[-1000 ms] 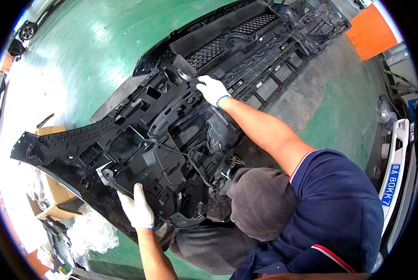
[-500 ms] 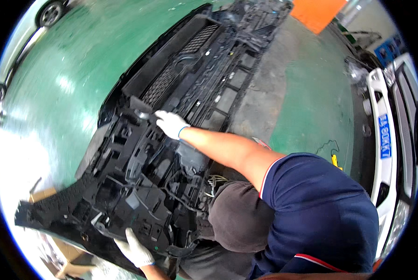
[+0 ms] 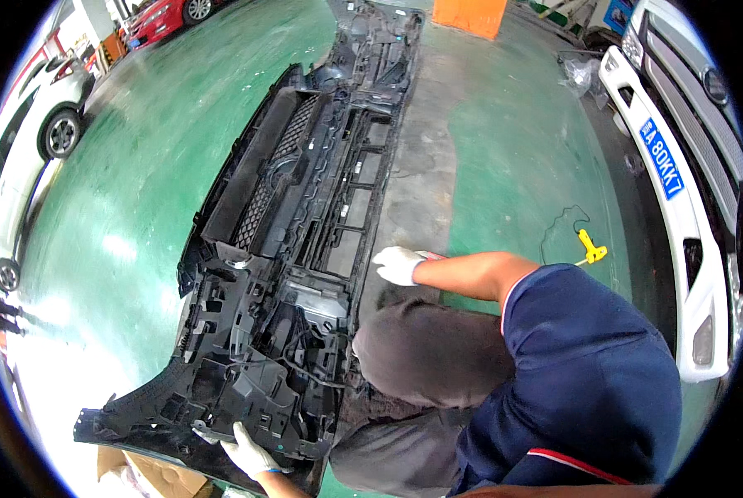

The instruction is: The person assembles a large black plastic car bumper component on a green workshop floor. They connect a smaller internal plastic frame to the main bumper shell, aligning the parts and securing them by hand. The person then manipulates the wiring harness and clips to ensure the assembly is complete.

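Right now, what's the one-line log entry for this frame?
left hand: gripping bumper lower edge | right hand: gloved, beside bumper's right edge, contact unclear | yellow tool: on floor

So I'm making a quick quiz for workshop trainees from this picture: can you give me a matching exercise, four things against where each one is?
Things:
1. left hand
2. right hand
3. yellow tool
4. cardboard box

Places:
A. on the green floor, beside the white vehicle's front
B. at the near lower edge of the black bumper
C. under the bumper's near left corner
D. at the bumper's right edge, above the bent knee

Pairs: 1-B, 2-D, 3-A, 4-C
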Demonstrator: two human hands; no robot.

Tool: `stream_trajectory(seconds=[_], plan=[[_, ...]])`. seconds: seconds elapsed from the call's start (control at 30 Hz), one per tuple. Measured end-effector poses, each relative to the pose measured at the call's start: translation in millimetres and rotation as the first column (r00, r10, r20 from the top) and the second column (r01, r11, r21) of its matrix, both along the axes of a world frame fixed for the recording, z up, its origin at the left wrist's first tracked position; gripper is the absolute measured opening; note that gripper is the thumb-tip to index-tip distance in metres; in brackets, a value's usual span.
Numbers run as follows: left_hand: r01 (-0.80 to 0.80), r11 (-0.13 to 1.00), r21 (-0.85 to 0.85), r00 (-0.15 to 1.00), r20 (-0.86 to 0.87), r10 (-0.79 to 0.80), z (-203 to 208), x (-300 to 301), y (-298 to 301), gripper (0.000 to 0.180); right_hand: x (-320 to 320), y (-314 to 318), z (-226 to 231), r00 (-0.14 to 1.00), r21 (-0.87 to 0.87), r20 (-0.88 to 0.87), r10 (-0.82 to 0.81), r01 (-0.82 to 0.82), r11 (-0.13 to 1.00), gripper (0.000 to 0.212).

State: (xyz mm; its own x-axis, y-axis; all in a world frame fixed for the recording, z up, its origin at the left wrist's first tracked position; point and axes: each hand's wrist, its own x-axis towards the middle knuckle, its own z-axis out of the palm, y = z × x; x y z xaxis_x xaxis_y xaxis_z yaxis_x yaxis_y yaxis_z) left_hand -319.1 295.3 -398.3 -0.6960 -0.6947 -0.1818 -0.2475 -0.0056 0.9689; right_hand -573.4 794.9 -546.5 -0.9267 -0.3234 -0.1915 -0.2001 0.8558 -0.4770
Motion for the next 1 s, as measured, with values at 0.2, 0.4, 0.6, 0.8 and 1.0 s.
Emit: stream_trajectory(seconds=[0.2, 0.4, 0.6, 0.8, 1.0], plan=[[0.018, 0.997, -0.077, 1.0, 0.022, -0.017, 5, -3, 2, 0.057, 59, 110, 1, 0.92, 0.359, 0.262, -0.29, 0.186, 0.915, 0.029], [0.077, 0.996, -0.033, 0.997, -0.03, -0.078, 0, 5, 0, 0.066, -21, 135, -29, 0.921, 0.303, 0.263, -0.288, 0.205, 0.931, 0.036], [0.036, 0.968, -0.248, 0.936, 0.348, 0.054, 43, 13, 13, 0.061, -117, 144, -60, 0.904, 0.306, 0.426, -0.023, -0.12, 0.944, 0.04], [0.051, 0.888, -0.457, 0.795, 0.556, 0.241, 59, 32, 51, 0.06, -161, 169, -40, 0.754, 0.403, 0.563, -0.338, 0.108, 0.909, 0.067], [0.256, 0.792, -0.554, 0.457, 0.791, 0.406, 75, 11, 122, 0.075, -188, 187, -55, 0.695, 0.395, 0.629, -0.349, 0.101, 0.913, 0.076]])
